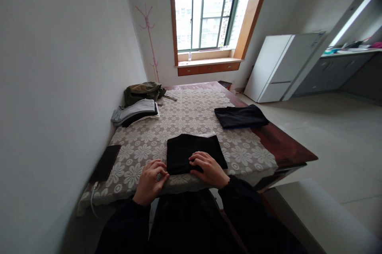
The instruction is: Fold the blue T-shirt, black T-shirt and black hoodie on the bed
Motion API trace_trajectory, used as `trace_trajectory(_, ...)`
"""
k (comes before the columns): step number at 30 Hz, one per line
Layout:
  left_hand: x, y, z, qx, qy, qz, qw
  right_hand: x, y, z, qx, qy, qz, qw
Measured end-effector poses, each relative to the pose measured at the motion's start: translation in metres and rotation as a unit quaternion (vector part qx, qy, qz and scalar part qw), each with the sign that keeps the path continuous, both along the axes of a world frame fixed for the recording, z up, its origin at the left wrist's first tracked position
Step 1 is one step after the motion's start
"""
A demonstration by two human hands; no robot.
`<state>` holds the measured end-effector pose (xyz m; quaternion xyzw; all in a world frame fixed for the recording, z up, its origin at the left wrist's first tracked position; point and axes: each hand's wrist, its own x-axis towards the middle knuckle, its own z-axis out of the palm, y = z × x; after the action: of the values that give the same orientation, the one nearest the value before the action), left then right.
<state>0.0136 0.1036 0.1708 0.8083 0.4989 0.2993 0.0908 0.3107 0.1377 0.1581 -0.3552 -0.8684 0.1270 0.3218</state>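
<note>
A folded black garment lies on the patterned tablecloth near the table's front edge, directly before me; its exact kind cannot be made out. My left hand is at its near left corner, thumb and index finger pinched together on the cloth. Over the right half of the garment rests my right hand, fingers apart and slightly bent on the fabric, thumb by the front edge. A strip of white shows behind the garment's far edge. Farther right is another folded dark garment.
At the table's left side lie a stack of folded grey, black and white clothes, a dark green backpack and a black tablet-like device with a white cable. A pale bench stands at right. The wall borders the table's left.
</note>
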Motion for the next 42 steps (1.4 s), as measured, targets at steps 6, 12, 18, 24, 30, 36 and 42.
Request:
trace_trajectory(6,0.011,-0.009,0.009,0.041,0.059,-0.005,0.997,-0.001,0.000,-0.001,0.001,0.002,-0.004,1.000)
trace_trajectory(12,0.031,-0.024,0.010,0.065,0.088,0.015,0.994,-0.001,-0.002,0.003,-0.012,-0.001,-0.006,1.000)
trace_trajectory(18,0.023,-0.021,0.019,0.021,0.088,0.020,0.996,-0.004,-0.002,0.020,-0.064,-0.011,-0.020,0.998)
trace_trajectory(24,0.045,0.025,0.031,0.024,0.066,0.035,0.997,-0.029,0.012,0.037,-0.047,-0.059,-0.106,0.992)
trace_trajectory(30,0.091,0.065,-0.003,-0.013,0.160,0.093,0.983,-0.042,0.032,0.018,-0.009,-0.133,-0.208,0.969)
trace_trajectory(36,0.090,0.065,-0.021,-0.003,0.198,0.095,0.976,-0.038,0.035,0.005,-0.040,-0.191,-0.206,0.959)
trace_trajectory(42,0.090,0.064,-0.018,-0.014,0.200,0.093,0.975,-0.039,0.035,0.006,-0.038,-0.200,-0.204,0.958)
